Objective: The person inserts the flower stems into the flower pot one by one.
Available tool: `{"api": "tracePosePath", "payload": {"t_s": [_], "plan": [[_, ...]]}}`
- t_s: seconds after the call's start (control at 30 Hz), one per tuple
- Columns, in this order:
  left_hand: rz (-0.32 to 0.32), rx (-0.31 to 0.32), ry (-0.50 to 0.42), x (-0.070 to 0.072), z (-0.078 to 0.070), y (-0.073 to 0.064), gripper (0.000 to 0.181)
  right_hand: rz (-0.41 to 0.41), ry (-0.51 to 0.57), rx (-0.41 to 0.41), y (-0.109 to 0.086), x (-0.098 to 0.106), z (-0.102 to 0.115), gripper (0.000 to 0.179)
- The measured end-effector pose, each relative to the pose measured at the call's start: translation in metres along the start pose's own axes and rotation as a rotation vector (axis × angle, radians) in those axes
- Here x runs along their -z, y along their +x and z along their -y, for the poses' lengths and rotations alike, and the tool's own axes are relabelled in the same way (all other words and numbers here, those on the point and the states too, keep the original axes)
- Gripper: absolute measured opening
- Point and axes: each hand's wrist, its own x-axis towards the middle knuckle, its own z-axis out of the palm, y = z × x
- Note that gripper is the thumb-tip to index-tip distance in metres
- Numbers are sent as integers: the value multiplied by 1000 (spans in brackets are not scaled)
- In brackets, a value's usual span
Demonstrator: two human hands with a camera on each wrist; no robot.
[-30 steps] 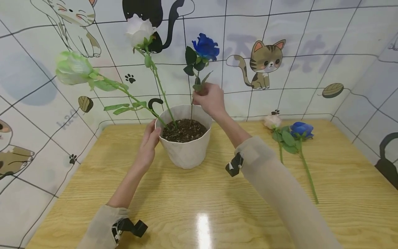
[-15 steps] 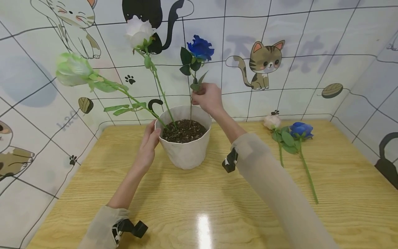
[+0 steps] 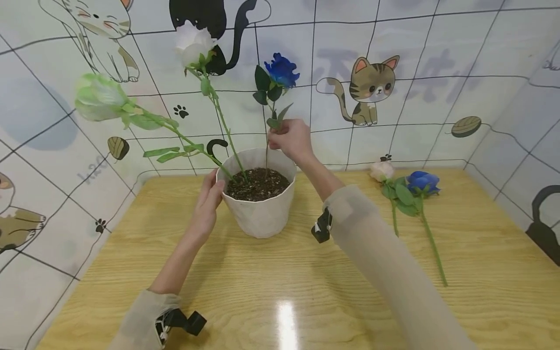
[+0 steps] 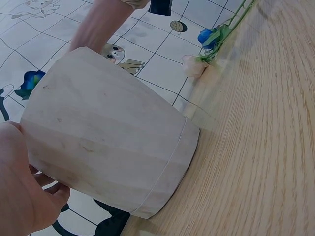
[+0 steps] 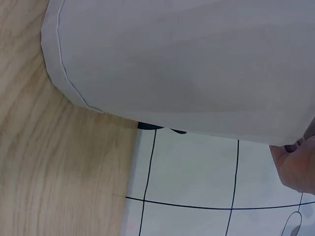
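Observation:
My right hand (image 3: 292, 140) pinches the stem of a blue rose (image 3: 282, 71) just under its lower leaves. The rose stands nearly upright, and its stem runs down into dark soil (image 3: 257, 185). A white faceted flowerpot (image 3: 261, 218) holds the soil. With thumb at the rim and fingers around the outside, my left hand (image 3: 206, 204) grips the pot's left side. A white rose (image 3: 194, 46) and a pale green rose (image 3: 100, 97) also stand in the soil, the green one leaning far left. In the right wrist view the pot hides most of the rose.
On the table (image 3: 245, 291) at the right lie a pale pink rose (image 3: 382, 171) and another blue rose (image 3: 423, 182), their leaves touching. A white cloth wall (image 3: 332, 146) with black grid lines and printed cats rises close behind the pot.
The blue rose in my right hand has shifted slightly left and down, and the right forearm has followed it left. My left hand keeps its grip on the pot.

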Motion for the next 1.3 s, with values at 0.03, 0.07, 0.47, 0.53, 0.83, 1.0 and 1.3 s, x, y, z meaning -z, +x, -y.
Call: {"api": "tracePosePath", "payload": {"t_s": [0.03,0.07,0.47,0.53,0.83,1.0,1.3], "plan": [[-4,0,1,1,-1,0,54,-4,-14,5,0,-1,0,17],[-4,-2,-1,1,-1,0,53,-10,-33,8,0,-2,0,17],[1,-9,-7,2,-1,-2,52,28,-39,-49,-12,0,-2,33],[-4,2,4,3,-1,-3,52,50,-40,-59,-14,0,-5,35],[-9,-3,5,3,1,-4,52,72,-64,-78,-23,5,-11,41],[-2,-5,0,1,1,-3,52,76,-4,-74,-30,14,-14,40],[-1,1,1,0,-1,-2,53,81,37,-33,-50,29,-16,41]]}}
